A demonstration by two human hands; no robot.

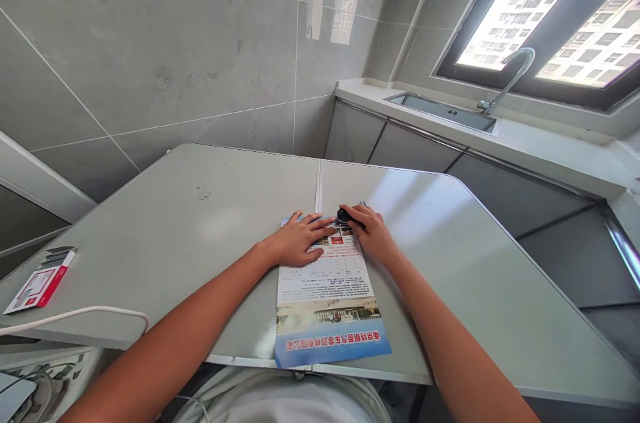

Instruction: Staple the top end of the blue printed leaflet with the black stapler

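A printed flyer (325,283) with a blue lower band and a vehicle picture lies on the light table (240,190), its lower edge by the table's near edge. My left hand (300,241) rests palm down on its upper part with the fingers spread. At the flyer's top right corner, my right hand (367,230) is closed around a small black object (344,215), touching the paper. Most of that object is hidden under the fingers. A thin metallic bit shows just beyond the right hand.
A red and white packet (43,281) lies at the table's left, with a white cable (75,316) near it. Beyond the table are a grey tiled wall and a counter (550,150) with a sink (445,110) and faucet (515,70) below a window.
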